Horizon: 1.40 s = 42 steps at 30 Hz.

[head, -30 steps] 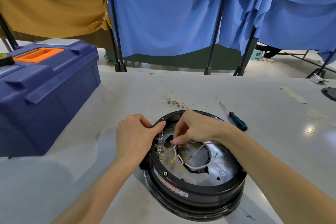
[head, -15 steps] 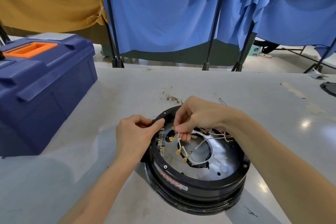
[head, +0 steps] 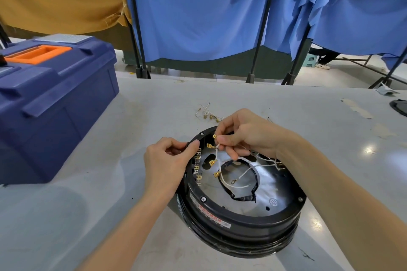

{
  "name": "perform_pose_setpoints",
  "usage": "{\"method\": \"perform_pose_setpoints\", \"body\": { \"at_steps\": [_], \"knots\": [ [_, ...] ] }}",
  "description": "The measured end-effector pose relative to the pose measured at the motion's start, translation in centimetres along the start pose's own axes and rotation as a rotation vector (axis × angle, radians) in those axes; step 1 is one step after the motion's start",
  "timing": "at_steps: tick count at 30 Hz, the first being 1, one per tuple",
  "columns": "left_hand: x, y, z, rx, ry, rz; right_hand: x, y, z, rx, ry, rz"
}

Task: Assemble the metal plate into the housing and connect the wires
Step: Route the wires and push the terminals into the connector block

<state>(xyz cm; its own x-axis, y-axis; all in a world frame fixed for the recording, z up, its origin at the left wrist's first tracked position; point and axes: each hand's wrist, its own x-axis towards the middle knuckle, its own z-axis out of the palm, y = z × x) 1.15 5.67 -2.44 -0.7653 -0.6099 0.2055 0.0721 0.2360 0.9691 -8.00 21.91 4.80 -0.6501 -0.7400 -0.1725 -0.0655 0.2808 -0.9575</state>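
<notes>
A round black housing [head: 242,224] lies on the grey table in front of me, tilted a little. A shiny metal plate [head: 271,191] with a large central hole sits inside it. My right hand [head: 244,134] pinches a bundle of white wires [head: 217,152] with brass terminals and holds it above the plate's far-left part. More white wires [head: 236,183] loop down into the hole. My left hand [head: 169,160] grips the housing's left rim, thumb on the edge beside a row of terminals [head: 198,165].
A blue toolbox [head: 52,99] with an orange handle stands at the left. Loose wires with terminals [head: 207,113] lie on the table beyond the housing. A screwdriver tip [head: 270,119] peeks out behind my right hand. Blue curtains on black stands hang behind the table.
My right hand has lifted the wire bundle up and away from the plate, toward the far rim. The left hand stays on the rim. The camera has dipped closer.
</notes>
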Motion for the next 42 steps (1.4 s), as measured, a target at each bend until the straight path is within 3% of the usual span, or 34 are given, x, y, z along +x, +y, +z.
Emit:
{"method": "perform_pose_setpoints", "body": {
  "at_steps": [6, 11, 16, 20, 24, 29, 32, 34, 37, 42],
  "knots": [
    [-0.1, 0.1, 0.0, -0.009, -0.007, 0.002, 0.4, 0.4, 0.2, 0.062, 0.111, -0.032],
    [-0.1, 0.2, 0.0, -0.015, -0.003, -0.005, 0.3, 0.4, -0.2, 0.279, 0.264, -0.1],
    [-0.3, 0.3, -0.1, 0.007, -0.005, 0.004, 0.5, 0.1, -0.4, 0.289, 0.26, -0.073],
    [-0.2, 0.3, -0.1, -0.002, 0.002, 0.009, 0.4, 0.1, 0.7, 0.09, 0.06, 0.029],
    [-0.2, 0.3, -0.1, -0.004, -0.008, -0.017, 0.1, -0.6, -0.7, 0.184, 0.175, -0.034],
    [-0.1, 0.3, -0.1, 0.038, -0.019, 0.016, -0.4, -0.9, -0.4, -0.092, 0.018, -0.037],
    [-0.5, 1.3, -0.5, 0.126, -0.032, 0.181, -0.6, -1.6, -0.8, -0.189, 0.056, -0.06],
    [-0.7, 2.6, -0.3, 0.154, -0.149, 0.278, -0.9, -1.9, -0.8, -0.309, 0.059, -0.089],
    [-0.7, 4.4, 0.8, 0.105, -0.425, 0.237, -1.1, -2.0, -0.4, -0.466, 0.07, -0.135],
    [-0.3, 5.2, 1.7, 0.17, -0.426, 0.109, -2.2, -1.6, -2.6, -0.489, 0.311, -0.184]
  ]
}}
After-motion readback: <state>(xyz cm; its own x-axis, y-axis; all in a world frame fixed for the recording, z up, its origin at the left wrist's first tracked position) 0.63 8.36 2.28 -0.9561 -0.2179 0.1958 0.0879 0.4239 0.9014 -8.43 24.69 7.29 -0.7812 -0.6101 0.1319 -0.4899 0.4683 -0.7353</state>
